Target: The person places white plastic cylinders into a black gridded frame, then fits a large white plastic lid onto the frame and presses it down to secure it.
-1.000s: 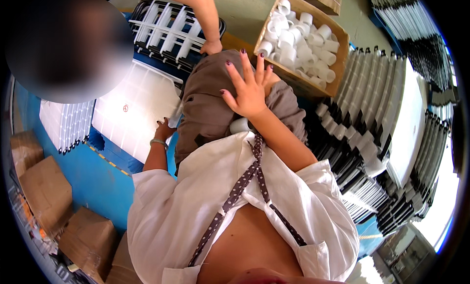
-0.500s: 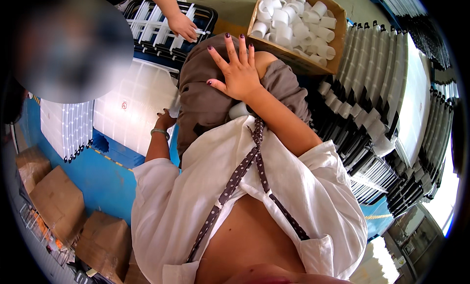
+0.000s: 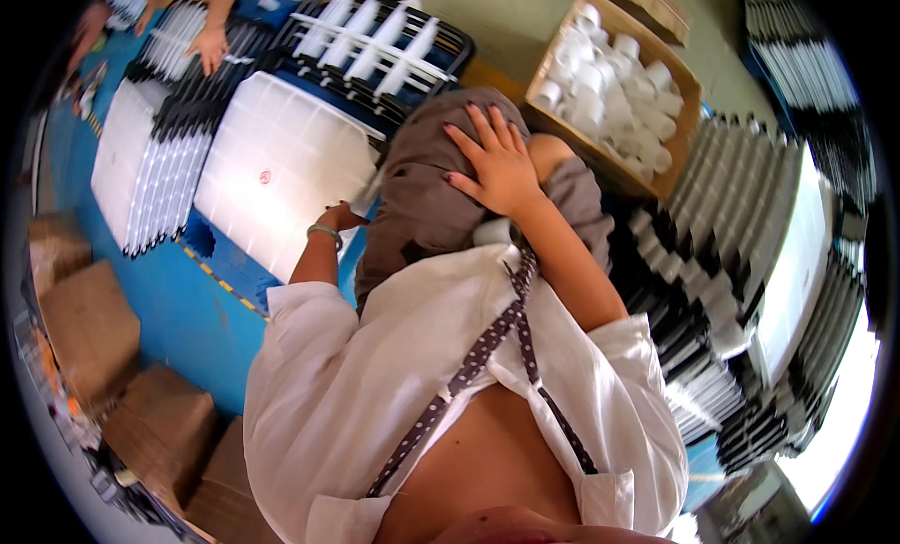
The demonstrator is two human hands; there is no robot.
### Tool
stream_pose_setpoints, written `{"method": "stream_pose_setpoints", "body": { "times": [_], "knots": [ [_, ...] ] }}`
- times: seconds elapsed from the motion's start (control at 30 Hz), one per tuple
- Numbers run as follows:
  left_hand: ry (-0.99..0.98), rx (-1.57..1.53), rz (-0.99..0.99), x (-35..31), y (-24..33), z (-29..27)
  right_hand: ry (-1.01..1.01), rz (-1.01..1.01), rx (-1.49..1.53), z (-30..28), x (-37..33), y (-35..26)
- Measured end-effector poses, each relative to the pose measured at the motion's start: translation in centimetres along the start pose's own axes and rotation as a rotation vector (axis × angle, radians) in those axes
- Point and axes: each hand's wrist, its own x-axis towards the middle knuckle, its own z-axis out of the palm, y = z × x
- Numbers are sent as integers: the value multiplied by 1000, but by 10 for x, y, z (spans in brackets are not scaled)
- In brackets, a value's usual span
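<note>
My right hand point(image 3: 497, 164) lies flat with spread fingers on the brown trousers point(image 3: 427, 183) over my thigh. Below its wrist, a short white cylinder point(image 3: 492, 232) sits in my lap. My left hand point(image 3: 342, 218), with a bracelet at the wrist, rests at the near edge of a large white translucent panel point(image 3: 281, 164). Its thumb looks apart from the fingers, which are small and partly hidden; nothing shows held in it. Beyond the panel lies a stack of black frames with white slats point(image 3: 375, 42).
A cardboard box point(image 3: 689, 136) of white cylinders stands far right of my knees. Stacked black-edged panels point(image 3: 750, 197) crowd the right side. Another person's hand point(image 3: 211, 47) touches black frames at far left, beyond ribbed white panels point(image 3: 159, 178). Cardboard boxes point(image 3: 84, 328) line the left.
The view has shifted, so the scene sits further right and more shows at far left. The other person's hand has left the slatted stack for the frames further left. My hands keep their places.
</note>
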Motion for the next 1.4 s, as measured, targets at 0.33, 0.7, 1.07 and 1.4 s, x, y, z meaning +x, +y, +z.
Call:
{"method": "stream_pose_setpoints", "body": {
  "times": [0.33,0.7,1.07,1.4],
  "knots": [
    [-53,-284,-201,-127,79,-88,-26,1,18,-10,5,-7],
    [16,-345,-223,-112,77,-74,-21,-11,4,-7,7,-5],
    [11,-494,-313,-135,91,-81,-17,-13,23,-8,4,-3],
    [139,-488,-314,-129,85,-63,1,-38,39,-5,3,-1]
  ]
}}
